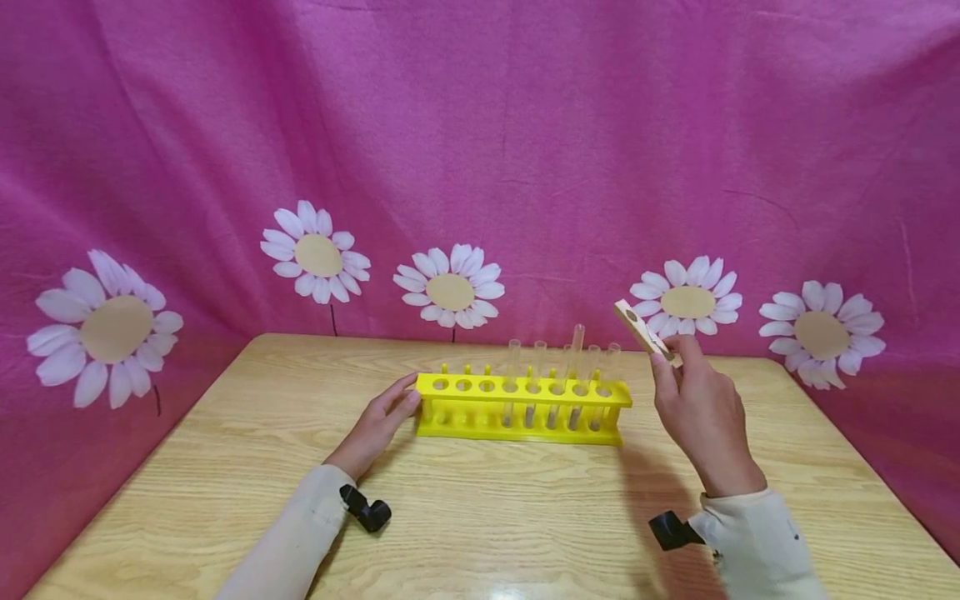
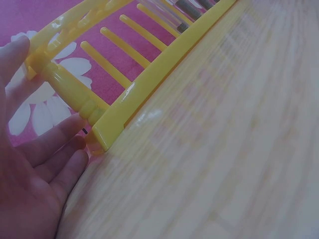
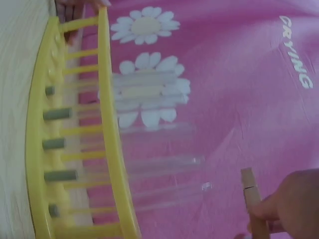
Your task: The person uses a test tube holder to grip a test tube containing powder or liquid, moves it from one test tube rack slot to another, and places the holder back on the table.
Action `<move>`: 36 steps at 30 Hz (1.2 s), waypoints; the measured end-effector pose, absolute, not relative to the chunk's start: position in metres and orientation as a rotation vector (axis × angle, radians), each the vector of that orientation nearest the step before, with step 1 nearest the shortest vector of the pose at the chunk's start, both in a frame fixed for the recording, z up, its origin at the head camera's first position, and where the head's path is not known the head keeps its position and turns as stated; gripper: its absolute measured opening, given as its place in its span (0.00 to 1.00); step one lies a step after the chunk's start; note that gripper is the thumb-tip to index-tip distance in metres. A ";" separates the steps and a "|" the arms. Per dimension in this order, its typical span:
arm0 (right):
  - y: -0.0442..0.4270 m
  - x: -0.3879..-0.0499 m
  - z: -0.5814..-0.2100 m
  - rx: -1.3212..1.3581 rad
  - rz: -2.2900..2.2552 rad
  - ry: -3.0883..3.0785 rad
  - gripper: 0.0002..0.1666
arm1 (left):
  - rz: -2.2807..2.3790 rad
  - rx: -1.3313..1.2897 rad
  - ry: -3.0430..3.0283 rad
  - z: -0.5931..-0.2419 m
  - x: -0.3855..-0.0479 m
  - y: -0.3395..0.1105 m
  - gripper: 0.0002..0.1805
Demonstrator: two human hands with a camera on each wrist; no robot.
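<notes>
A yellow test tube rack (image 1: 525, 390) stands on the table, its right-hand holes filled with several clear test tubes (image 1: 513, 354). Dark grey matter (image 3: 61, 175) shows at the tubes' bottoms. One tube (image 1: 578, 337) rises higher than its neighbours. My left hand (image 1: 381, 421) holds the rack's left end, thumb near the top plate and the other fingers along the end post and base. To the right of the rack, my right hand (image 1: 701, 408) pinches a wooden clothespin (image 1: 637, 327) in the air, its tip pointing up and left, apart from the tubes.
The pale wooden table (image 1: 465, 517) reaches back to a pink cloth (image 1: 480, 150) printed with large white daisies. Several holes on the rack's left side hold no tube. A black wrist camera (image 1: 366, 508) sits at the left cuff, another camera (image 1: 671, 531) at the right.
</notes>
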State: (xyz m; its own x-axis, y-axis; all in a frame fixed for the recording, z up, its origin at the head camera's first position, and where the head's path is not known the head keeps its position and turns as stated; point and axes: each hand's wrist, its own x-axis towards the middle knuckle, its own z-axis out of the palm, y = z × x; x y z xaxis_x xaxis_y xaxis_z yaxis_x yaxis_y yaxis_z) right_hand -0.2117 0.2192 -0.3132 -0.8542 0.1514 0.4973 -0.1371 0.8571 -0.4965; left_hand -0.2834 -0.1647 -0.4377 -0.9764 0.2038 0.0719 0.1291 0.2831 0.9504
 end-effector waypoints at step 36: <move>0.275 -0.230 -0.350 -0.249 0.681 -3.057 0.16 | 1.817 0.334 2.442 -0.437 -0.282 -0.164 0.36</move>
State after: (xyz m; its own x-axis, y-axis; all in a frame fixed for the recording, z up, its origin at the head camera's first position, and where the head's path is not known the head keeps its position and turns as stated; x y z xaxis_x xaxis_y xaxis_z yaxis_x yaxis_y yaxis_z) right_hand -0.2302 0.2748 -0.3498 -0.9874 0.1542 -0.0348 0.1543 0.8934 -0.4220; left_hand -0.2819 -0.1637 -0.4369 -0.9730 0.2210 0.0660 0.1266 0.2728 0.9537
